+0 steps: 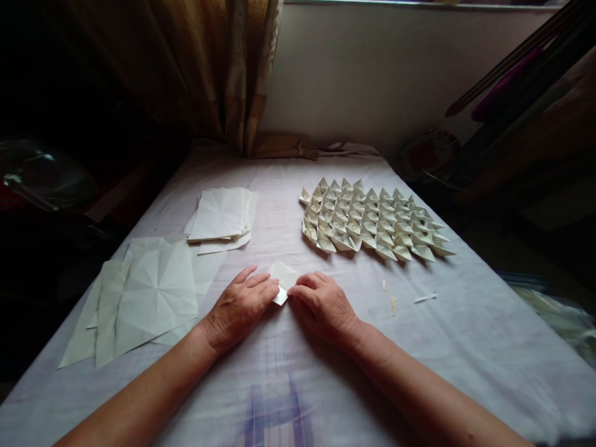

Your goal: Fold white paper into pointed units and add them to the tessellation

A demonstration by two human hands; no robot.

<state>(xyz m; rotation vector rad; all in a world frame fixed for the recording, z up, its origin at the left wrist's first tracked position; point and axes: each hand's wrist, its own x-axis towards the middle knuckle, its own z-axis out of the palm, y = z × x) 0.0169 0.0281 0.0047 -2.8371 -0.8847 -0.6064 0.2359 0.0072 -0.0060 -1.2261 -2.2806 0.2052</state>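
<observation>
Between my two hands, on the cloth, lies a small piece of white folded paper (283,273) with a pointed lower edge. My left hand (244,304) holds it from the left, its fingers reaching onto the paper's side. From the right, my right hand (323,305) pinches the lower right edge between curled fingers and thumb. Part of the paper is hidden under the fingertips. Beyond my right hand, several small folded paper boats (372,217) stand close together in rows. A neat stack of creased paper squares (218,212) sits beyond my left hand.
Larger creased sheets (158,288) lie spread at the left. Small paper scraps (393,307) and a thin white strip (425,298) rest on the right of the cloth-covered table (447,372). A brown-gold curtain (233,68) hangs at the back by a pale wall (372,68).
</observation>
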